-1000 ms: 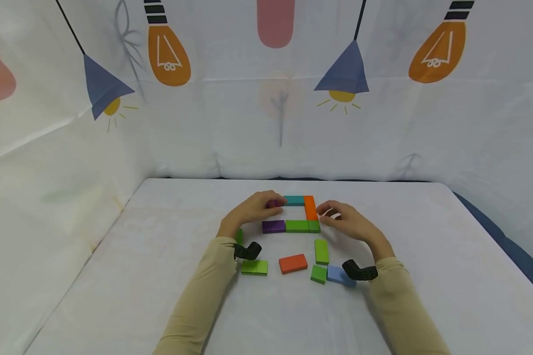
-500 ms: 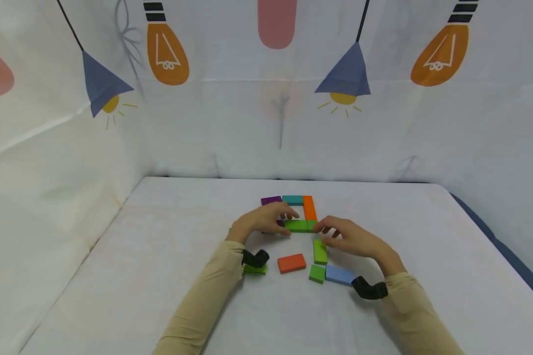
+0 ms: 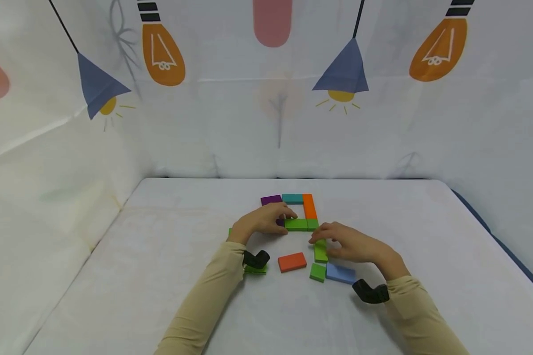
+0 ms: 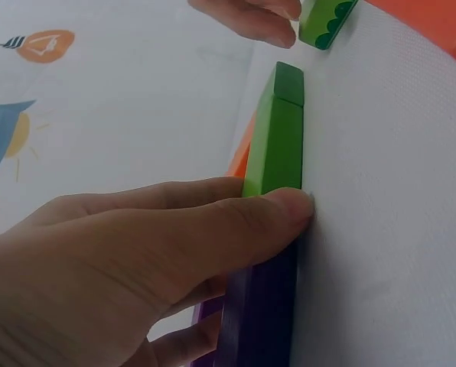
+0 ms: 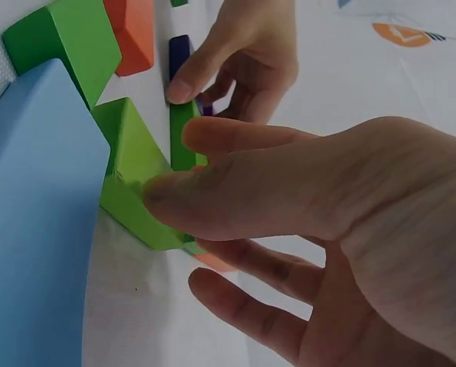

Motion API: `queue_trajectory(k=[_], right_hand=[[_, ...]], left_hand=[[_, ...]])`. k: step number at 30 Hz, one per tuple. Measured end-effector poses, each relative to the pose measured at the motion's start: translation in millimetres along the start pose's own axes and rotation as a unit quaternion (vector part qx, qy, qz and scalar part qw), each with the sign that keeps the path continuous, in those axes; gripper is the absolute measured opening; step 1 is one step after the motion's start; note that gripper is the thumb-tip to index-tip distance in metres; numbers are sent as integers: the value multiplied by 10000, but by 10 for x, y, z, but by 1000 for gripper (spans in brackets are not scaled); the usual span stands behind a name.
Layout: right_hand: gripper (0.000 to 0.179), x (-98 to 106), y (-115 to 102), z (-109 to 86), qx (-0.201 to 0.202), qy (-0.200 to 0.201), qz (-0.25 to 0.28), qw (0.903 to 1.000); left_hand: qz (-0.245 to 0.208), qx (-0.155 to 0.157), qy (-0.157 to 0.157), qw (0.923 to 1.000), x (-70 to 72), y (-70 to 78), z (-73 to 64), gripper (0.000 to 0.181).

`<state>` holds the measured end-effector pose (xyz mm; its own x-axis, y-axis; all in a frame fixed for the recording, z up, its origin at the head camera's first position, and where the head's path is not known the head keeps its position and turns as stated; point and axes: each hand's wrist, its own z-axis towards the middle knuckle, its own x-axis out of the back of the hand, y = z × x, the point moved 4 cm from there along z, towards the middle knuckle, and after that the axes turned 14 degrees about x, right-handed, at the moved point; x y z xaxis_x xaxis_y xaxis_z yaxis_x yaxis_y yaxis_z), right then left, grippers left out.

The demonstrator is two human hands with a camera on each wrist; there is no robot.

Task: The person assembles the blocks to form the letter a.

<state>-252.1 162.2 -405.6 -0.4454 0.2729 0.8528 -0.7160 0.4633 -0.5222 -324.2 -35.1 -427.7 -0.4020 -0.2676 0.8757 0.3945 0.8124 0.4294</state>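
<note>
My left hand (image 3: 262,220) pinches a long green block (image 3: 295,225) where it meets a dark purple block (image 3: 281,223), thumb on the near side and fingers beyond. A small green block (image 3: 313,225) continues that row. Behind it, an orange block (image 3: 309,206), a teal block (image 3: 292,198) and another purple block (image 3: 272,199) outline a shape. My right hand (image 3: 355,242) hovers around a light green block (image 3: 321,253), fingers loosely bent and spread. In the right wrist view its thumb overlaps the light green block (image 5: 125,153); contact is unclear.
A red-orange block (image 3: 292,262) lies between the forearms. Near the right wrist are a small green block (image 3: 317,272) and a blue block (image 3: 340,273). The left wrist partly covers a green block (image 3: 255,270). A printed white curtain (image 3: 226,128) hangs behind the table.
My left hand has come from the far purple block to the near row. My right hand has left the orange block's side and moved nearer, to the light green block.
</note>
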Motion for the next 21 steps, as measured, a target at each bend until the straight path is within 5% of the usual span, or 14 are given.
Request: queue_trajectory(k=[8,21], right_hand=[[39,-14,-132,11,270,-56,-187,9994],[38,-24,-152,-3,-37,-148,-373,9992]], left_hand=[[-16,-58,34,10000,5,2,-23,43],[-58,-130,0,9999,14,20,-70,42]])
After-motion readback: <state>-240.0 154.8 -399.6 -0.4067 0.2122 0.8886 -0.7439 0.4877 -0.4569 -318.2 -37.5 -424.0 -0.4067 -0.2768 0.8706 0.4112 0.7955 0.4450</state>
